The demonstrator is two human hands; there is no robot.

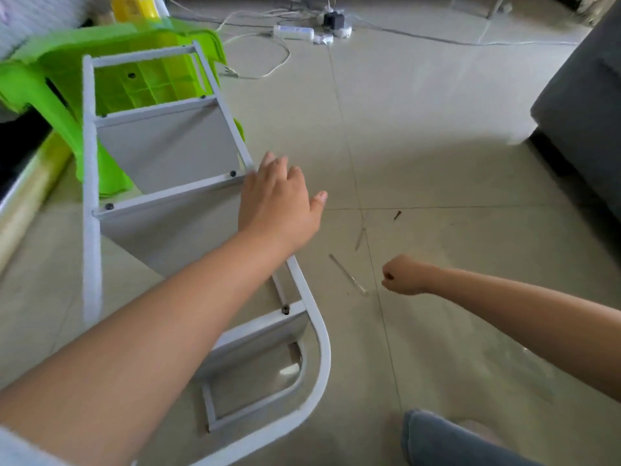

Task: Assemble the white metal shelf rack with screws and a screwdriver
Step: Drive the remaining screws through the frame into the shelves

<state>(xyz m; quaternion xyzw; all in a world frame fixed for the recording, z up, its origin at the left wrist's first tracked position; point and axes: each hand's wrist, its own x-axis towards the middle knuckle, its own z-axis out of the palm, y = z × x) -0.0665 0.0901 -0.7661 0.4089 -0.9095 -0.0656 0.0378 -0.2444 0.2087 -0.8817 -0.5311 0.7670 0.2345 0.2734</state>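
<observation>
Two hands: left (275,203) over rack (161,183), right (401,275) fisted.

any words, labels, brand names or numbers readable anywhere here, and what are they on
None can be read.
The yellow container at the top left shows a blue patch that may be a label, too blurred and cropped to read.
The white power strip, the white metal rack and the green plastic stool show no lettering.
</observation>
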